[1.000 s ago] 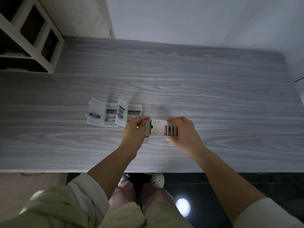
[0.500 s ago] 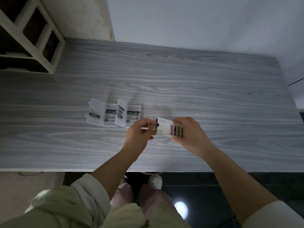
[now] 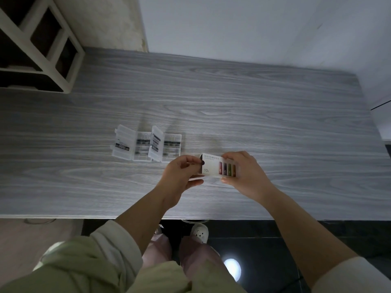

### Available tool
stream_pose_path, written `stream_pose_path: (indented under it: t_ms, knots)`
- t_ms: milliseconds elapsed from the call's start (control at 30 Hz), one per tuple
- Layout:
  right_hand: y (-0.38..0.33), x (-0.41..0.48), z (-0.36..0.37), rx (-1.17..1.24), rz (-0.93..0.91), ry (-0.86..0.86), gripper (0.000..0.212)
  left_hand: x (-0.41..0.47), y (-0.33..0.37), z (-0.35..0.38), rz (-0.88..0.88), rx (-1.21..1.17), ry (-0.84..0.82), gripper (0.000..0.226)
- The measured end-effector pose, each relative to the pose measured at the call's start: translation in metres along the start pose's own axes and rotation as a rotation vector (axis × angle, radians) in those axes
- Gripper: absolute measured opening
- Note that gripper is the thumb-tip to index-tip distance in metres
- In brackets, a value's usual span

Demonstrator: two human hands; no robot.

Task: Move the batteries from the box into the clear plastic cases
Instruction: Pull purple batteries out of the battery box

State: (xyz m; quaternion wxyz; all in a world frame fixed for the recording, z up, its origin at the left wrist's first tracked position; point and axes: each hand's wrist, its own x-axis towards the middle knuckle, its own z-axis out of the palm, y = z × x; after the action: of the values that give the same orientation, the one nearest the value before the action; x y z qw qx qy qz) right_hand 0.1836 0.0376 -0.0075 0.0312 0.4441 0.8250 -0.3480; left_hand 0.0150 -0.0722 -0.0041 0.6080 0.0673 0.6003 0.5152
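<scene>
I hold the battery box [image 3: 213,167] just above the table [image 3: 232,98], near its front edge. My right hand [image 3: 245,176] is clamped on the box's right end, fingers over the top and thumb underneath, so the box stays level and steady. My left hand [image 3: 182,176] pinches at the box's left end, thumb and forefinger together at the dark spot by the flap; I judge this is where the box opens, and I cannot tell whether I already have a battery between those fingers or only the flap. The two clear cases [image 3: 148,145] lie open on the table just to the left of my left hand, lids tipped up, close enough that each battery has only a short way to travel. They seem to hold dark labels or inserts; whether any batteries are inside I cannot tell.

Compared with a second ago, the box has drifted to the right, away from the cases, and my left fingers have come off the end face to a finer pinch at its upper corner. The cases have not moved.
</scene>
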Motion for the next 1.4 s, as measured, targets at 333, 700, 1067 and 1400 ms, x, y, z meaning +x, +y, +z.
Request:
stream_pose_path:
  t_ms: [333,700,1067,1400]
  knots:
    - [-0.001,0.002,0.006,0.078,0.03,-0.002,0.052,-0.005,-0.005,-0.004,0.149,0.048,-0.01,0.026]
    - [-0.006,-0.004,0.004,-0.004,0.035,0.004,0.056,0.0,-0.01,-0.004,0.182,0.255,-0.003,0.045]
    - [-0.021,-0.004,-0.013,-0.31,-0.003,0.075,0.06,0.013,-0.016,0.001,0.447,0.94,0.147,0.051]
    - [-0.031,-0.006,-0.012,-0.439,-0.064,0.099,0.054,0.019,-0.002,0.012,-0.121,-0.228,0.205,0.03]
